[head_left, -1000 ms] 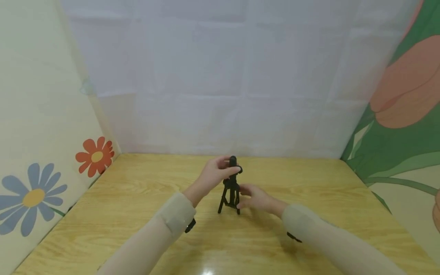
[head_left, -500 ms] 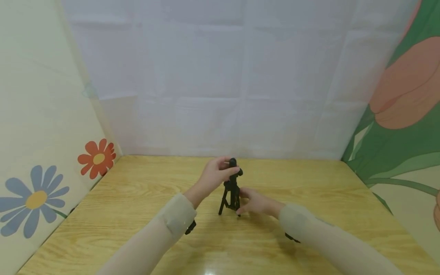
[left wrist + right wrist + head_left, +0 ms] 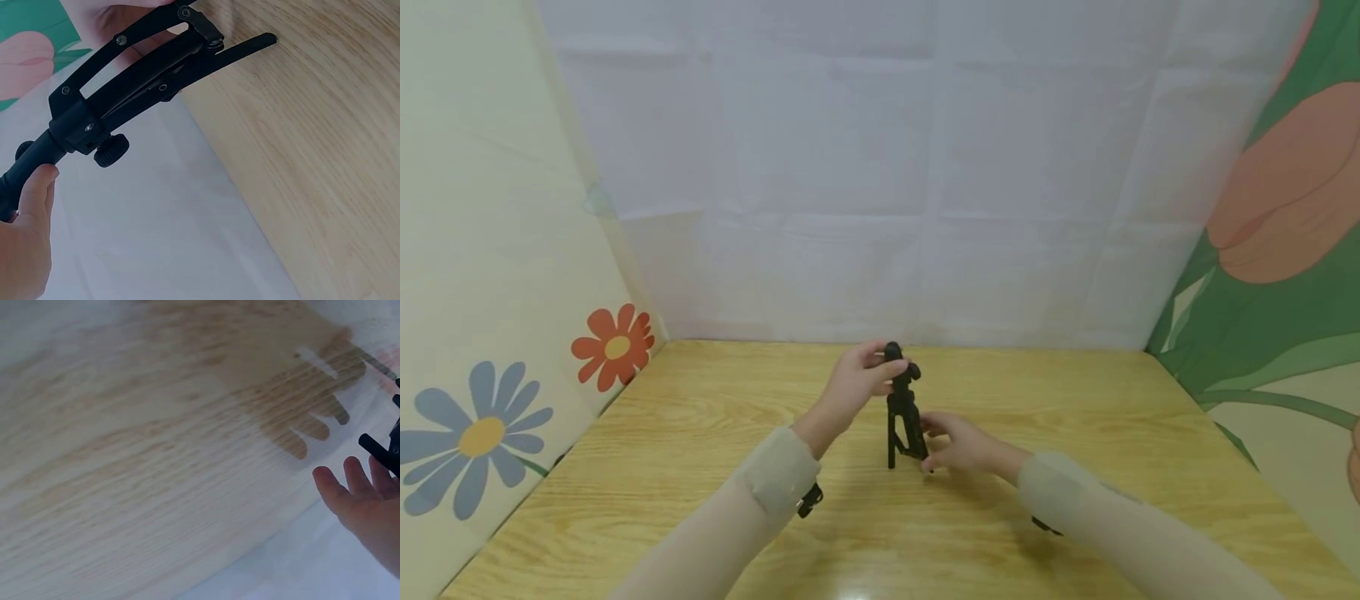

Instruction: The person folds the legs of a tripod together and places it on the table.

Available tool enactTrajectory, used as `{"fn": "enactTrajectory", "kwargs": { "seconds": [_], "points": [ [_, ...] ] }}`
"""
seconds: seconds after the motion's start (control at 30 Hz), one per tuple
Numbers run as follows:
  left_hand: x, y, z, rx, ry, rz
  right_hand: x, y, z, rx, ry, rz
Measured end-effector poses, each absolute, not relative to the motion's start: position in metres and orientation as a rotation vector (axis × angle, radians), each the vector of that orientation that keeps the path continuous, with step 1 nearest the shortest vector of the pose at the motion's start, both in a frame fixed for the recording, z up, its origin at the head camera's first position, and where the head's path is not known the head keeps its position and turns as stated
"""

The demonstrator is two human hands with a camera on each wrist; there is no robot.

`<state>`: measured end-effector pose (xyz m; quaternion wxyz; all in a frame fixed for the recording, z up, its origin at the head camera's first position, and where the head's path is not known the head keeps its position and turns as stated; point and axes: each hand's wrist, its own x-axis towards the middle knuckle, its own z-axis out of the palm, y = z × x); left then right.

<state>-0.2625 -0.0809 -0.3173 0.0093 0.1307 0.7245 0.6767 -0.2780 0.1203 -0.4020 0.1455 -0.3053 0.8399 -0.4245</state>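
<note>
A small black tripod (image 3: 902, 406) stands near the middle of the table, its top leaning left. My left hand (image 3: 850, 385) grips its upper column, thumb in front and fingers behind. The left wrist view shows that thumb (image 3: 37, 194) along the column, just beyond a round knob (image 3: 112, 150) and the partly folded legs. Low on the right side, my right hand (image 3: 964, 443) pinches a tripod leg between thumb and fingers. Three fingertips of the right hand (image 3: 369, 509) show in the right wrist view beside a leg end (image 3: 375, 450); most of the tripod is cut off there.
The wood-grain table (image 3: 700, 433) stretches around both hands. A white cloth (image 3: 880, 183) hangs behind its far edge. Flower-printed panels stand at the left (image 3: 467, 250) and right (image 3: 1285, 333).
My left hand has shifted the tripod's top to the left. The legs have turned and moved slightly right, and the right hand has moved a little right and down with them.
</note>
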Motion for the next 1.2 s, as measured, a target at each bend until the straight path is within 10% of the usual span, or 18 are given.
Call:
{"fn": "enactTrajectory", "kwargs": {
  "seconds": [1.2],
  "points": [
    [-0.259,-0.129,-0.350,0.276,2.340,1.965,-0.272,0.160,-0.382,-0.847,2.668,-1.073]
  ]
}}
